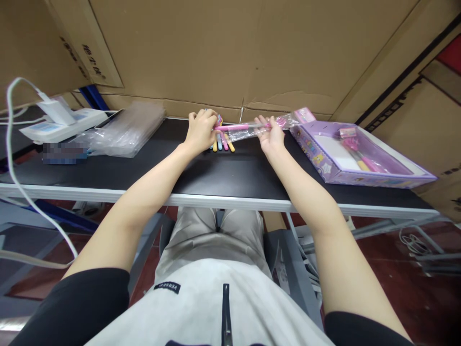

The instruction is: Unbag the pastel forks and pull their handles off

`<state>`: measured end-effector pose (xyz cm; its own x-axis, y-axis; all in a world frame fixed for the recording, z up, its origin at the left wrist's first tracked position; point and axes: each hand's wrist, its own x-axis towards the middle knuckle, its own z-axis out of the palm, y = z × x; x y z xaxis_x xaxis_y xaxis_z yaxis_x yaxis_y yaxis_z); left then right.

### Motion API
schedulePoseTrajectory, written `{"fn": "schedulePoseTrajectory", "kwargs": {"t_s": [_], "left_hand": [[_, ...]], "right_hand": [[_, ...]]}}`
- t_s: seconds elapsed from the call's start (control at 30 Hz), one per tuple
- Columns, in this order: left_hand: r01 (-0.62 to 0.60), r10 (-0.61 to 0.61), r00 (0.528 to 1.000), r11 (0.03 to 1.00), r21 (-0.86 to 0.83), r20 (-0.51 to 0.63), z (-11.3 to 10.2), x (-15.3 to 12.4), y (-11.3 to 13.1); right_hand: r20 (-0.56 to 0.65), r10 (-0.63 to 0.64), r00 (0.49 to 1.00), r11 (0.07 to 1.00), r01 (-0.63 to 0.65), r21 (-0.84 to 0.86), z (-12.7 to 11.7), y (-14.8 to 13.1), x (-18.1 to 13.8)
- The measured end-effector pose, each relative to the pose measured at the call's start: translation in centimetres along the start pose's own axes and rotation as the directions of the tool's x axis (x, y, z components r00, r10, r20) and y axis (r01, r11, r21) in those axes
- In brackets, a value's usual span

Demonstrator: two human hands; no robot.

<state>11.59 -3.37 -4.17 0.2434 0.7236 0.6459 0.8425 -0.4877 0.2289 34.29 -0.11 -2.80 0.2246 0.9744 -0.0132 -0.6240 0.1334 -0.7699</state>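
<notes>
Garment [201, 298] label [167, 287] reads "VERSE", last letter unclear. Left hand [201, 129] clamps pen [236, 127]; right hand [272, 137] clamps bag [291, 121] around it. Table edge [230, 200] runs bodyward of grip; box [320, 154] stands rightward.

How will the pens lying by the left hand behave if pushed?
The pens may roll sideways, since their ends look rounded. The tabletop looks smooth and flat, so they could slide too. They lie close together, so one would probably nudge its neighbours.

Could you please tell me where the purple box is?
In the head view, the purple box sits on the right of the black tabletop, to the right of the right hand.
</notes>
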Motion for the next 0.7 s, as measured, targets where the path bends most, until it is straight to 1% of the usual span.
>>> {"fn": "schedulePoseTrajectory", "kwargs": {"t_s": [0.07,0.17,0.27,0.33,0.4,0.43,0.5,0.57,0.63,0.7], "left_hand": [[0.008,-0.008,1.0,1.0,0.013,-0.011,-0.2,0.0,-0.7],[0.017,-0.015,0.999,0.999,0.03,-0.052,-0.5,0.1,-1.4],[0.017,-0.013,0.994,0.999,0.03,-0.11,-1.2,0.2,-1.5],[0.037,-0.032,0.992,0.999,0.038,-0.121,-2.1,0.3,-1.2],[0.097,-0.09,0.991,0.993,0.069,-0.104,-3.3,0.3,-0.9],[0.143,-0.135,0.986,0.986,0.089,-0.096,-4.0,0.3,-0.7],[0.246,-0.234,0.967,0.961,0.124,-0.099,-5.2,0.3,-0.6],[0.324,-0.31,0.944,0.938,0.127,-0.117,-6.0,0.3,-0.9],[0.359,-0.345,0.929,0.928,0.098,-0.138,-6.2,0.2,-1.5],[0.354,-0.342,0.923,0.934,0.045,-0.176,-5.9,0.2,-2.5]], "right_hand": [[-0.023,-0.03,0.999,0.999,0.029,-0.033,-0.6,-0.6,0.8],[-0.063,-0.042,0.997,0.994,0.035,-0.105,-1.5,-1.6,2.1],[-0.095,-0.068,0.993,0.985,0.052,-0.162,-2.4,-2.6,3.4],[-0.103,-0.116,0.988,0.978,0.095,-0.188,-3.2,-3.6,4.1],[-0.127,-0.18,0.975,0.967,0.152,-0.206,-4.1,-4.6,4.7],[-0.159,-0.215,0.964,0.962,0.181,-0.207,-4.6,-5.1,5.0],[-0.26,-0.275,0.926,0.955,0.232,-0.185,-5.4,-6.0,5.3],[-0.339,-0.299,0.892,0.953,0.265,-0.143,-5.9,-6.4,5.6],[-0.35,-0.292,0.89,0.956,0.272,-0.107,-6.0,-6.4,5.8],[-0.328,-0.265,0.907,0.964,0.255,-0.076,-5.8,-6.0,5.8]]}}
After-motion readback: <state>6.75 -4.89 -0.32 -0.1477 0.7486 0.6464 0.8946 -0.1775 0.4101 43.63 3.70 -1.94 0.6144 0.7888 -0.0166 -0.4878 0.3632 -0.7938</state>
